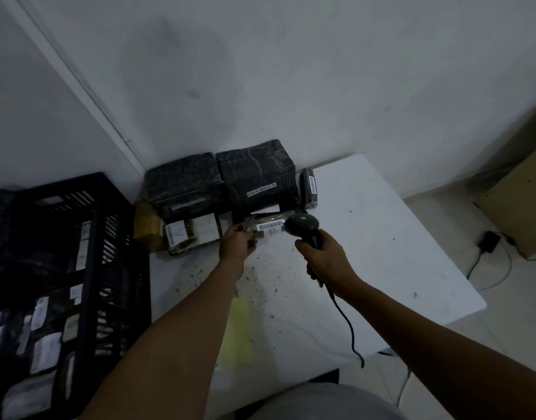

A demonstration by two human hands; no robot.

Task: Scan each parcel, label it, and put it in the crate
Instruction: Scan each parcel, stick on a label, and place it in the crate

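Standing at a white table pushed into the corner of a dim room, a person works with both bare arms stretched forward. Their left hand pinches one end of a small parcel, fingers curled round it, and lifts it just off the tabletop with its white barcode label turned upward — held that way, I judge, so the code faces the reader. Their right hand is wrapped round the grip of a black handheld scanner, whose head points at the label from just beside it; a small green light glows on top, and a cable trails from the handle back toward the person.

Behind the held parcel, more dark wrapped parcels are stacked against the wall, several showing barcodes — waiting their turn, it seems. A flatter parcel marked with a letter A lies near the left hand. A pale yellow sheet rests on the table's near edge, possibly the labels, though I cannot tell.

To the left, beside the table, stands a black slatted crate, already holding many parcels with white labels. Scanning looks to be the step in hand; labelling and dropping into the crate are yet to come for this parcel.
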